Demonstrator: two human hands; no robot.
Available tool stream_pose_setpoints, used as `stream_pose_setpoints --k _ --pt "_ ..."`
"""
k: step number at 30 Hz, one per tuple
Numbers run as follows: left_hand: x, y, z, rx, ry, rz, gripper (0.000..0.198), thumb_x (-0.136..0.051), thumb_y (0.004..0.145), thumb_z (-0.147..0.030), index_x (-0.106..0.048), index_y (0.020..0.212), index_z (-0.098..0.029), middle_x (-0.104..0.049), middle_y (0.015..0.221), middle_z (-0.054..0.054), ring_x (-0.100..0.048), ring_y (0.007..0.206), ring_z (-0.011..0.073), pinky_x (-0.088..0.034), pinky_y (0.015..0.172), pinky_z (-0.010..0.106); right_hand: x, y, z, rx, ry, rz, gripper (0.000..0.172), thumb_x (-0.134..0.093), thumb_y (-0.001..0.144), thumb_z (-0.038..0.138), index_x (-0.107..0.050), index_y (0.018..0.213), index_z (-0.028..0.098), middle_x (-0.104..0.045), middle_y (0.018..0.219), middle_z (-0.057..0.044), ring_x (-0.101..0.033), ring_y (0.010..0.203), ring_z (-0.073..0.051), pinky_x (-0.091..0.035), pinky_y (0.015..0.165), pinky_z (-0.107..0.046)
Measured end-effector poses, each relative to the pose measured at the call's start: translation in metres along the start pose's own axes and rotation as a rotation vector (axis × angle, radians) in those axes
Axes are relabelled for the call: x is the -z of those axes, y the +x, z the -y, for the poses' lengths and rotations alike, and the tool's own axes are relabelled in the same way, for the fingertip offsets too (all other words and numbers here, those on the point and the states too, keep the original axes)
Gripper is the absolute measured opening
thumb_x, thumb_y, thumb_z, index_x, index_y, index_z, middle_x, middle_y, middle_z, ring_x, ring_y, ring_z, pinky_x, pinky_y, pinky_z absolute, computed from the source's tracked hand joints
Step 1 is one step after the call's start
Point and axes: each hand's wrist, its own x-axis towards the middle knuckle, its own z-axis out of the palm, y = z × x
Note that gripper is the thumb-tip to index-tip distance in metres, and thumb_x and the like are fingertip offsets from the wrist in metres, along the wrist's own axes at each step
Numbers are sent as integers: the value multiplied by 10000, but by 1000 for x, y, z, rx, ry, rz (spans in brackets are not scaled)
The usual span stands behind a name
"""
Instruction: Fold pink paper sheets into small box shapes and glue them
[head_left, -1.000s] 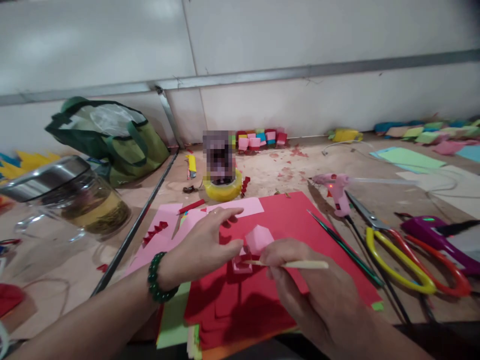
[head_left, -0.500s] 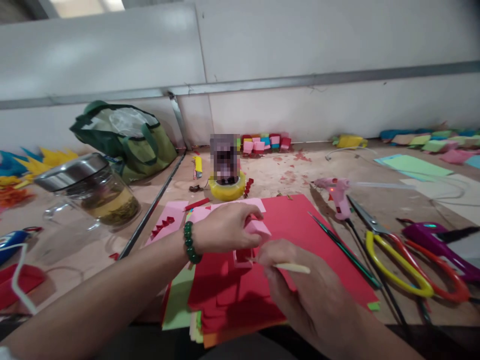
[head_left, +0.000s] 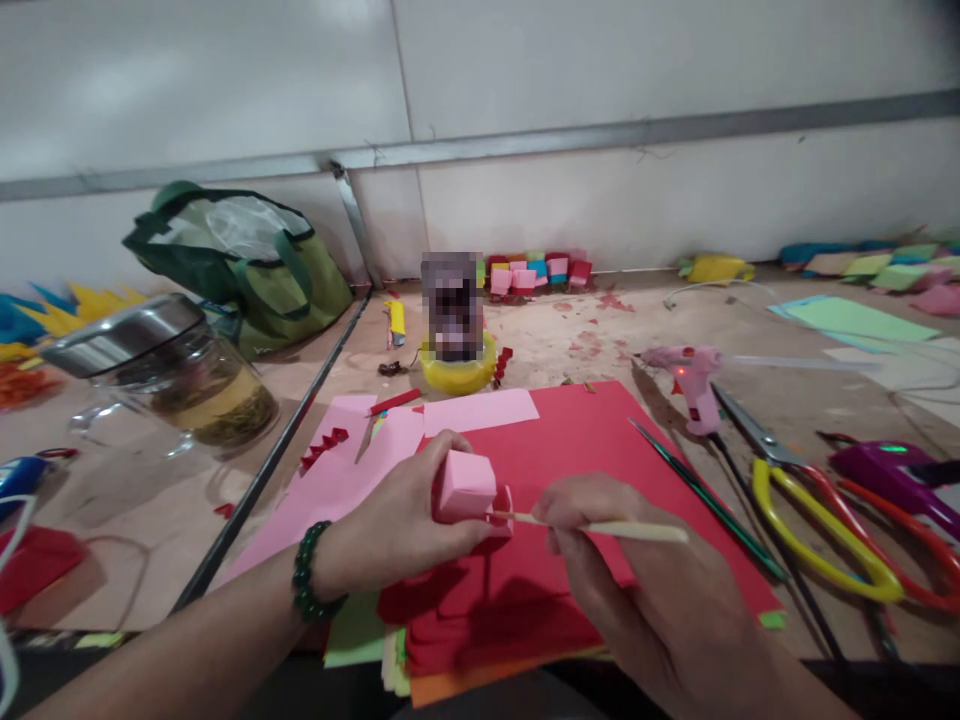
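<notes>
My left hand [head_left: 397, 510], with a green bead bracelet on the wrist, is closed round a small pink folded-paper box [head_left: 469, 474]. Red paper shows on the box's right side, partly behind the fingers. Between the fingertips of my right hand [head_left: 637, 570] is a thin stick with a pale handle [head_left: 637, 531]. Its narrow brown tip meets the right side of the box; whether it touches the paper I cannot tell. Both hands are above a stack of red paper sheets [head_left: 570, 440]. A pink paper strip [head_left: 480, 411] lies beyond them.
To the right lie tweezers [head_left: 697, 490], a pink hot glue gun [head_left: 694, 385] and scissors with yellow and red handles [head_left: 817, 550]. A glass mug [head_left: 210, 400] and a green bag [head_left: 292, 290] stand left. A yellow tape roll [head_left: 457, 376] and several coloured paper pieces [head_left: 536, 272] are at the back.
My left hand has turned and moved left and down, showing the pink box more fully. My right hand has shifted slightly right, still with the stick. The view has tilted slightly.
</notes>
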Motion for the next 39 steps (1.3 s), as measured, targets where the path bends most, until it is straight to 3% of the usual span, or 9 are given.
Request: stream_pose_setpoints --k 4,9,17,30,39 --pt "-8 2 5 -45 -15 -30 591 -745 713 -363 -432 1200 -242 -679 988 13 -625 882 194 -491 767 298 0 1 0 -16 20 32 274 -465 847 9 -474 1073 164 -638 887 -61 -648 835 -154 -543 730 -241" --pt "-12 5 9 -74 -14 -61 523 -717 743 -407 -463 1165 -232 -669 1018 28 -619 881 189 -490 768 303 3 -1 -5 -65 57 9 232 -460 875 38 -490 1064 170 -622 897 -52 -628 833 -141 -525 731 -230" --pt "-12 3 9 -35 5 -73 587 -714 739 -406 -431 1223 -233 -674 1004 41 -628 859 202 -495 747 318 0 -5 -8 -299 164 45 144 -447 918 129 -490 1027 214 -615 884 -28 -634 753 -126 -523 659 -230" --pt "-13 5 7 -20 30 -86 543 -727 728 -377 -472 1187 -240 -673 1046 32 -627 894 200 -499 753 309 0 0 -5 -244 79 28 179 -443 897 111 -486 1031 222 -646 875 -27 -657 709 -132 -530 628 -232" --pt "-14 5 6 -20 14 -82 474 -721 731 -345 -500 1132 -225 -677 1037 45 -630 890 205 -498 747 312 3 1 -3 -236 21 -64 154 -469 884 122 -486 993 229 -661 850 -36 -654 675 -140 -528 582 -236"
